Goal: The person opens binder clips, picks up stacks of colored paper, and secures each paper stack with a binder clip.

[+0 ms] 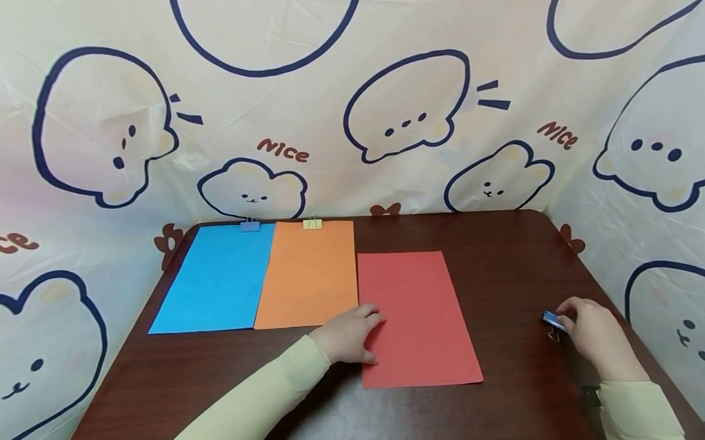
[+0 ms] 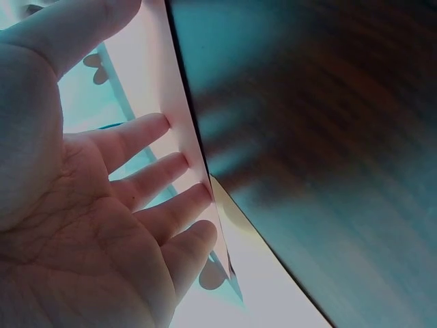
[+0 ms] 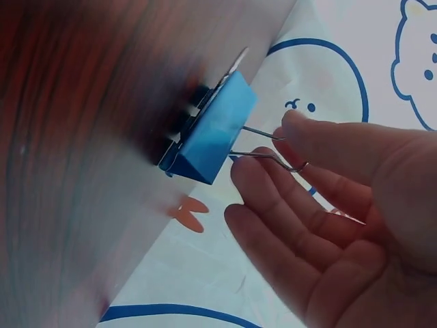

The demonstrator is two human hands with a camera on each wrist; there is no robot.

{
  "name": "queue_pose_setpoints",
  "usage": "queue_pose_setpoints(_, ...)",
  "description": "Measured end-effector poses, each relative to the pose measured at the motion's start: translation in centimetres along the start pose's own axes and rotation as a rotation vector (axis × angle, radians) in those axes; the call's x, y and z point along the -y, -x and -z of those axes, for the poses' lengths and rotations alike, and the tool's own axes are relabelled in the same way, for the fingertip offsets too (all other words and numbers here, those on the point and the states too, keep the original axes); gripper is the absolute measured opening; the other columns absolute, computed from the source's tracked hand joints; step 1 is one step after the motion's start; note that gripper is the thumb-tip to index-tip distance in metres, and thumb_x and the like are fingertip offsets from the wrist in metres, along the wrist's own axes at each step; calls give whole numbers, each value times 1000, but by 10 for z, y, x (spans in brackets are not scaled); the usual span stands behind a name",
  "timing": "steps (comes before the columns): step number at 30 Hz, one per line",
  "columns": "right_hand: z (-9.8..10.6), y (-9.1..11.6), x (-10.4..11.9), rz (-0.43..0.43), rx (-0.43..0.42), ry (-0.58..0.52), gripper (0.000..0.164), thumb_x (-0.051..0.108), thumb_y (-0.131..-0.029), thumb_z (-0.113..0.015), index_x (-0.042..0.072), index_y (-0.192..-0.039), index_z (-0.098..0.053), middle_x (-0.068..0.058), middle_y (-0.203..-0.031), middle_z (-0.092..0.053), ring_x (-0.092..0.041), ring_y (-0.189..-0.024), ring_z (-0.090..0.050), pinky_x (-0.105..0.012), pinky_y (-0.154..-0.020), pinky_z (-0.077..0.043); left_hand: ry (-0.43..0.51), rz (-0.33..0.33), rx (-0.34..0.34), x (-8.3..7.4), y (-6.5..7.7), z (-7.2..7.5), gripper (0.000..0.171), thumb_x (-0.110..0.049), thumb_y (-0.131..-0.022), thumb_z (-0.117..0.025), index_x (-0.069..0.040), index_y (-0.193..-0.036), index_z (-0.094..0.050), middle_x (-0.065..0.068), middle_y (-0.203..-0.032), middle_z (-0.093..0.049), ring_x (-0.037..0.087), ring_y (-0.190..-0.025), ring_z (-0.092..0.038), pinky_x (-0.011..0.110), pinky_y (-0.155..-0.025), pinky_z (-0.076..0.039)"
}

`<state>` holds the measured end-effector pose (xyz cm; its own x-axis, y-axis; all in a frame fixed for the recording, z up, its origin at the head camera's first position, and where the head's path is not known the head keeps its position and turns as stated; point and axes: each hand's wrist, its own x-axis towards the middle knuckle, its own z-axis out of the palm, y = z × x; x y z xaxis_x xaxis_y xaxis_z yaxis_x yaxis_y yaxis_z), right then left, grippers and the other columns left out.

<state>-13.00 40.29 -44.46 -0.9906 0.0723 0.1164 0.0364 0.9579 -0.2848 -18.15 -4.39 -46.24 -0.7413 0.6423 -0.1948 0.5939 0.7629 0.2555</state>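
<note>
My left hand point(image 1: 349, 335) rests at the left edge of a red sheet of paper point(image 1: 419, 322), its fingertips touching the sheet. In the left wrist view, the fingers point(image 2: 153, 181) of that hand are spread and slightly bent, and they grip nothing. At the right of the table, my right hand point(image 1: 594, 334) pinches a blue binder clip point(image 1: 553, 321) between thumb and fingers. The right wrist view shows the clip point(image 3: 222, 130) with one wire handle at the thumb and fingertips, its body close to the tabletop.
A blue sheet point(image 1: 213, 278) and an orange sheet point(image 1: 310, 274) lie side by side at the back left. A blue binder clip point(image 1: 250, 226) and a yellow binder clip point(image 1: 312, 223) sit on their far edges. Printed cloth point(image 1: 403, 21) surrounds the brown table point(image 1: 495, 240).
</note>
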Motion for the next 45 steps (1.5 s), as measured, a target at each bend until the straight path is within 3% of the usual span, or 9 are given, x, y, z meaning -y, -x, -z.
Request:
queue_pose_setpoints(4, 2, -3, -1, -51, -17, -32, 11, 4, -93, -71, -6, -94, -69, -25, -87, -69, -38, -78, -64, -56, -72, -53, 6, 2, 0, 0, 0, 0, 79, -41, -85, -85, -13, -150, -52, 7, -157, -44, 23, -144, -46, 35, -113, -45)
queue_pose_setpoints(8, 6, -5, 0, -112, -24, -57, 11, 6, -95, -70, -5, -92, -70, -21, -83, -69, -32, -73, -61, -44, -64, -51, 7, 4, -3, 1, 0, 1, 79, -41, -84, -86, -13, -150, -52, 7, -157, -44, 23, -145, -45, 35, -114, -45)
queue_pose_setpoints(12, 8, -7, 0, -113, -43, -71, 13, 8, -96, -70, -3, -91, -71, -19, -81, -69, -29, -72, -59, -35, -60, -46, 10, 8, -3, 1, 1, 2, 79, -40, -84, -86, -13, -150, -52, 7, -157, -44, 23, -145, -45, 35, -114, -44)
queue_pose_setpoints(28, -2, -19, 16, -21, -59, -102, 9, 8, -96, -70, 0, -92, -70, -14, -80, -70, -25, -71, -59, -35, -62, -45, -2, 8, 0, 3, 0, 0, 79, -42, -83, -86, -14, -150, -52, 6, -157, -44, 23, -143, -47, 35, -113, -45)
queue_pose_setpoints(37, -9, -27, 17, -2, 6, -113, 11, 10, -98, -66, 0, -95, -69, -10, -79, -69, -21, -71, -59, -36, -64, -48, 12, 6, 0, 2, 2, 0, 79, -41, -83, -86, -14, -150, -52, 6, -157, -44, 24, -144, -46, 35, -114, -44)
queue_pose_setpoints(45, -12, -31, 17, -15, 30, -121, 12, 10, -99, -65, -1, -97, -68, -13, -81, -68, -22, -71, -59, -37, -64, -48, 13, -6, 0, 2, 1, -1, 79, -41, -84, -85, -14, -151, -51, 6, -157, -43, 24, -145, -45, 35, -115, -43)
